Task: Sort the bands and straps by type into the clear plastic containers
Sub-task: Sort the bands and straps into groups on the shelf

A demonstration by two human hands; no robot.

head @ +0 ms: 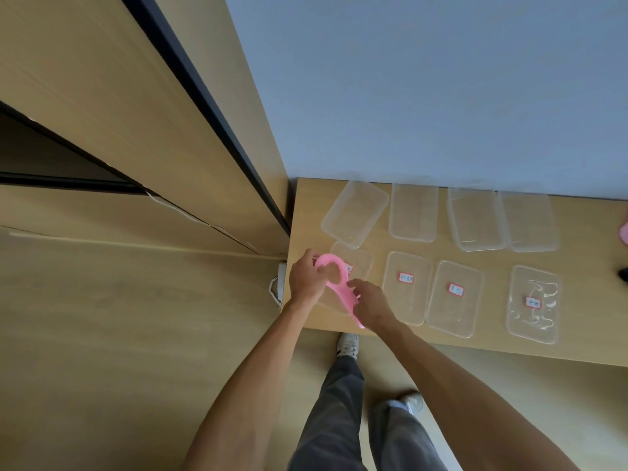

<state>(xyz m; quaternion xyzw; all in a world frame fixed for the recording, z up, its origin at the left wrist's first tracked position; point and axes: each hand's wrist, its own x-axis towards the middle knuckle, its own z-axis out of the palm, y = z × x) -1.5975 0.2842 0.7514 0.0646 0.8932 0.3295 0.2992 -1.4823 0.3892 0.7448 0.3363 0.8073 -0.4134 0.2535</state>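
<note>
Now both hands (307, 278) (372, 302) gripping pink band (334, 283), table's left edge (295, 232)

Plain office-like room: wood-laminate desk (577, 338), matching cabinets (102, 96), blue-grey wall (441, 79).

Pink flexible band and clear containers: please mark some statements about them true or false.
1. Both hands, left hand and right hand, hold the pink flexible band. True.
2. The band lies inside a back-row container. False: it is held above the front-left clear plastic container.
3. The front containers carry red-bordered labels. True.
4. The wooden table holds three containers. False: eight show.
</note>
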